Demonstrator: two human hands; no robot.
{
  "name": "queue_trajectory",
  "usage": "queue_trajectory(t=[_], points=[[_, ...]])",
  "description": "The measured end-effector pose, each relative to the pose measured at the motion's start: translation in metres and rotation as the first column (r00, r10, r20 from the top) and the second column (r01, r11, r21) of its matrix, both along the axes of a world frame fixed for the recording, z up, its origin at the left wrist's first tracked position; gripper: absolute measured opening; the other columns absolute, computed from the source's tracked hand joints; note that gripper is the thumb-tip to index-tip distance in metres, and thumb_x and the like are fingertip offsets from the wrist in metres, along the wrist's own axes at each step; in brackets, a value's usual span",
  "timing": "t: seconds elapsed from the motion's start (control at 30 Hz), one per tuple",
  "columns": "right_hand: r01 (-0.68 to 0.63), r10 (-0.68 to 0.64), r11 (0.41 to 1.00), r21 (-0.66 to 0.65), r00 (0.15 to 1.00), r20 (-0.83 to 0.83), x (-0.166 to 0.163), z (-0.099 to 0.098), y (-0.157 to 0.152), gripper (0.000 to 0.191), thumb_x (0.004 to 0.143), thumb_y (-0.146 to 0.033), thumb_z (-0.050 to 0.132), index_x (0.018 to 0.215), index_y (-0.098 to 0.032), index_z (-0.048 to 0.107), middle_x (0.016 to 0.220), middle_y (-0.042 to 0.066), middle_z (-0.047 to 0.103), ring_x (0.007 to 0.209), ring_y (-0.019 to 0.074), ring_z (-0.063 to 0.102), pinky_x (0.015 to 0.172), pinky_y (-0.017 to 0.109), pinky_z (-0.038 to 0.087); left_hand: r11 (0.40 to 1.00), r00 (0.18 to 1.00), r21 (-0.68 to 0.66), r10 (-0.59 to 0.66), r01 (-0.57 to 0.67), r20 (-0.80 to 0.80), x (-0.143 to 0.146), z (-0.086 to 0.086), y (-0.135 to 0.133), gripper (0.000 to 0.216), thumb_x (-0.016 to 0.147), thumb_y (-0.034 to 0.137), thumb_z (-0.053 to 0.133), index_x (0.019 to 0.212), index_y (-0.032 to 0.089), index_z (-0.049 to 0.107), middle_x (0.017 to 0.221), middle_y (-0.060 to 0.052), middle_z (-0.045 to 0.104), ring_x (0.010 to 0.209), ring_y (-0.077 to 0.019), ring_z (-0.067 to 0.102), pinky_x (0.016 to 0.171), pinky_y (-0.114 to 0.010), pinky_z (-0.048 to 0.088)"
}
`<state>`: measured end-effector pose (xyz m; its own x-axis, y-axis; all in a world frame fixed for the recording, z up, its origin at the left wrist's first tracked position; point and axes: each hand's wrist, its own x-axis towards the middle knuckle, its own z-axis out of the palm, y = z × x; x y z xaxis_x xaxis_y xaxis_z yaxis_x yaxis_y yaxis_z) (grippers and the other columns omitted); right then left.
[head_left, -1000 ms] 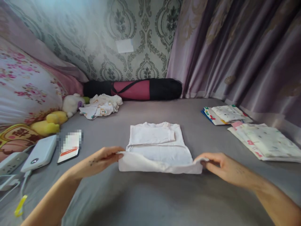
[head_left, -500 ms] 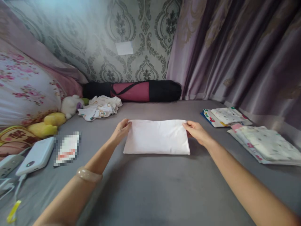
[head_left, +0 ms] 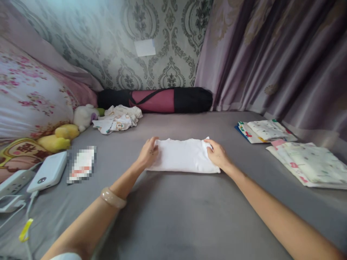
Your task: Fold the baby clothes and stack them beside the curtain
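Meeting the folded white garment (head_left: 184, 157) at its two ends, the fingers of the left hand (head_left: 148, 153) are curled at the left edge, and those of the right hand (head_left: 218, 154) are bent over the far right corner. Whether either set pinches the cloth or merely presses it cannot be determined. The garment lies on the grey bedsheet (head_left: 189, 216), centrally placed between the hands. Its near edge runs fairly straight — the far edge is wavy.

Assessment: good practice would be to keep both ends level, draw the cloth lightly outward and align the layers; uneven tension would probably skew the corners.

Surface: plain, lightly creased at left. At right, two stacks: folded printed clothes (head_left: 311, 162) nearer the wearer, a smaller folded bundle (head_left: 268, 130) beyond. At left, a white power bank (head_left: 48, 171) with cable, beside a power strip (head_left: 16, 182). Farther off, a crumpled printed cloth (head_left: 118, 119) adjoins a white plush toy (head_left: 84, 117).

Room: a black-and-maroon carry bag (head_left: 155, 101) lies along the damask-patterned wallpaper (head_left: 169, 68); purple curtains (head_left: 244, 54) hang at right — floral bedding (head_left: 29, 94) rises at left.
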<state>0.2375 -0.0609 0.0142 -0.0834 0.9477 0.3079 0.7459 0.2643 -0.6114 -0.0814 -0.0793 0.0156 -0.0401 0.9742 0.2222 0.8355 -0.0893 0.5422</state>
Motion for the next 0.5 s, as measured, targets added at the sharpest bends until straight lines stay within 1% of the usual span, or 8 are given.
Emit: queue_trajectory(t=[0.07, 0.13, 0.17, 0.23, 0.33, 0.4, 0.5], points=[[-0.008, 0.001, 0.987, 0.161, 0.999, 0.046, -0.004, 0.001, -0.005, 0.040, 0.085, -0.009, 0.039, 0.117, -0.014, 0.062, 0.113, 0.012, 0.067, 0.106, 0.0222, 0.062, 0.095, 0.036, 0.047, 0.993, 0.993, 0.098, -0.053, 0.064, -0.106, 0.002, -0.002, -0.005, 0.044, 0.084, 0.011, 0.039, 0.126, 0.018, 0.051, 0.110, -0.010, 0.056, 0.087, -0.0175, 0.059, 0.082, -0.032, 0.048], [-0.011, -0.011, 0.964, 0.266, 0.997, 0.081, -0.005, 0.001, -0.008, 0.043, 0.086, -0.008, 0.036, 0.121, -0.014, 0.060, 0.115, 0.012, 0.066, 0.108, 0.0223, 0.061, 0.095, 0.036, 0.047, 0.991, 0.981, 0.125, -0.018, 0.042, -0.192, 0.003, -0.001, -0.010, 0.046, 0.086, 0.011, 0.036, 0.129, 0.020, 0.048, 0.119, -0.012, 0.051, 0.088, -0.0173, 0.060, 0.078, -0.031, 0.049], [-0.011, -0.019, 0.959, 0.284, 0.995, 0.102, -0.004, 0.000, -0.008, 0.044, 0.086, -0.008, 0.036, 0.124, -0.015, 0.058, 0.117, 0.012, 0.065, 0.109, 0.0224, 0.060, 0.095, 0.035, 0.048, 0.993, 0.973, 0.115, 0.011, 0.016, -0.232, 0.003, -0.001, -0.011, 0.046, 0.087, 0.012, 0.035, 0.131, 0.021, 0.046, 0.124, -0.012, 0.048, 0.088, -0.0174, 0.060, 0.076, -0.030, 0.049], [-0.008, -0.033, 0.967, 0.255, 0.987, 0.156, -0.002, -0.003, -0.008, 0.045, 0.087, -0.008, 0.036, 0.127, -0.015, 0.056, 0.122, 0.012, 0.063, 0.112, 0.0228, 0.060, 0.095, 0.035, 0.048, 0.997, 0.950, 0.064, 0.050, -0.032, -0.309, 0.003, 0.000, -0.013, 0.046, 0.090, 0.014, 0.034, 0.135, 0.023, 0.042, 0.131, -0.012, 0.045, 0.087, -0.0174, 0.061, 0.074, -0.030, 0.049], [0.012, -0.045, 0.991, 0.132, 0.967, 0.252, 0.001, -0.011, -0.006, 0.043, 0.089, -0.011, 0.038, 0.128, -0.015, 0.056, 0.125, 0.012, 0.063, 0.112, 0.0237, 0.060, 0.096, 0.034, 0.047, 0.998, 0.923, -0.032, 0.033, -0.049, -0.384, 0.004, -0.001, -0.012, 0.043, 0.094, 0.019, 0.031, 0.136, 0.023, 0.039, 0.132, -0.013, 0.045, 0.087, -0.0181, 0.063, 0.074, -0.030, 0.049], [0.046, -0.064, 0.997, 0.065, 0.950, 0.304, 0.001, -0.013, -0.006, 0.041, 0.091, -0.014, 0.038, 0.128, -0.016, 0.057, 0.126, 0.012, 0.063, 0.111, 0.0246, 0.061, 0.096, 0.035, 0.047, 0.996, 0.916, -0.073, 0.024, -0.058, -0.401, 0.004, -0.002, -0.011, 0.040, 0.097, 0.023, 0.028, 0.134, 0.021, 0.041, 0.129, -0.013, 0.047, 0.089, -0.0193, 0.063, 0.075, -0.031, 0.049], [0.094, -0.089, 0.996, 0.002, 0.930, 0.357, 0.001, -0.013, -0.006, 0.040, 0.094, -0.020, 0.039, 0.129, -0.016, 0.057, 0.126, 0.012, 0.063, 0.110, 0.0260, 0.061, 0.095, 0.037, 0.047, 0.990, 0.920, -0.122, 0.022, -0.076, -0.392, 0.002, -0.004, -0.009, 0.037, 0.098, 0.029, 0.026, 0.128, 0.021, 0.047, 0.124, -0.012, 0.050, 0.092, -0.0205, 0.062, 0.076, -0.032, 0.049]])
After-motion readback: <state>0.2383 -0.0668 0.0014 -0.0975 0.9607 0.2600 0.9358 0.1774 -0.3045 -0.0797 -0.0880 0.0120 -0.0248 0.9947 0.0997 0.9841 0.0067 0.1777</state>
